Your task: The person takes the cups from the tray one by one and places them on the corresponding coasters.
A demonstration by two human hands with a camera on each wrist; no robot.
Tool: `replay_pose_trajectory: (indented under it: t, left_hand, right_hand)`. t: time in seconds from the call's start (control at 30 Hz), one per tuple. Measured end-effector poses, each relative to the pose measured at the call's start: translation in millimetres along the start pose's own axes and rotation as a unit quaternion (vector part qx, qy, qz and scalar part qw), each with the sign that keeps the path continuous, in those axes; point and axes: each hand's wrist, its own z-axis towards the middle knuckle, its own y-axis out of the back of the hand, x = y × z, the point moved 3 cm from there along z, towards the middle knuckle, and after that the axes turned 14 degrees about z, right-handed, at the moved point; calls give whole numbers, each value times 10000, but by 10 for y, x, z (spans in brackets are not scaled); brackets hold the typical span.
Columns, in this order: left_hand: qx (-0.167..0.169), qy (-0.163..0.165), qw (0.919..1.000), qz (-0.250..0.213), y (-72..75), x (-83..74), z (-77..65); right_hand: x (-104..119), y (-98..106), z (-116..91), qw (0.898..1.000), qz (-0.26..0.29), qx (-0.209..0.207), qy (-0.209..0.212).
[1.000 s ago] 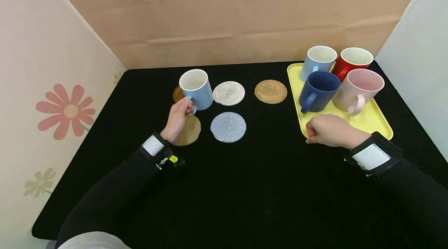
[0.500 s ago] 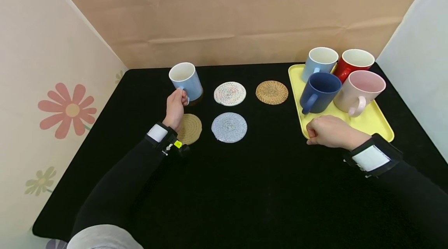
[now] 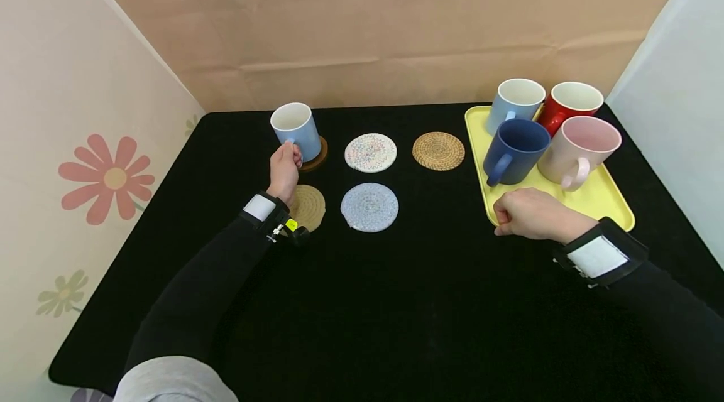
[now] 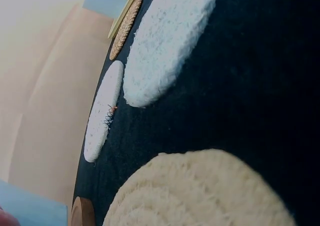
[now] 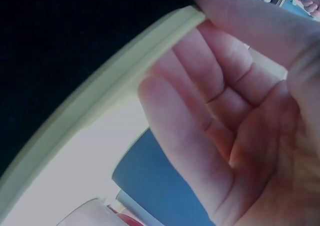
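My left hand (image 3: 285, 171) holds a light blue mug (image 3: 303, 133) by its handle at the back left. The mug stands over a round brown wooden coaster (image 3: 321, 158); whether its base touches, I cannot tell. A corner of that mug (image 4: 32, 206) shows in the left wrist view beside the coaster's edge (image 4: 82, 213). At the front left corner of a yellow tray (image 3: 608, 201), my right hand (image 3: 534, 213) grips the rim, thumb outside and curled fingers inside. On the tray stand a dark blue mug (image 3: 520, 147), a pink mug (image 3: 577, 151), a red mug (image 3: 574, 103) and another light blue mug (image 3: 511, 103).
Several other round coasters lie on the black tabletop (image 3: 396, 308): a beige one (image 3: 310, 207), a white patterned one (image 3: 370, 152), a pale blue one (image 3: 369, 207) and a woven tan one (image 3: 438, 151). A brown paper wall (image 3: 362, 25) rises behind the table, with side walls left and right.
My left hand has carried the light blue mug left, onto or just over the brown coaster, then shifted slightly within the last half second. The right hand stays at the tray's corner.
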Motion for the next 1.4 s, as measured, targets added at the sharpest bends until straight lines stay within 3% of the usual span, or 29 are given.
replay_pose_trajectory:
  t: [0.4, 0.8, 1.4]
  left_hand:
    - [28, 195, 9998, -73, 22, 99, 24]
    - [7, 130, 9998, -127, 37, 117, 21]
    - [376, 219, 9989, -193, 72, 125, 64]
  right_hand:
    - [11, -20, 6, 10000, 23, -32, -18]
    - [12, -9, 11, 10000, -6, -19, -46]
    - [-27, -19, 9, 9999, 24, 16, -142]
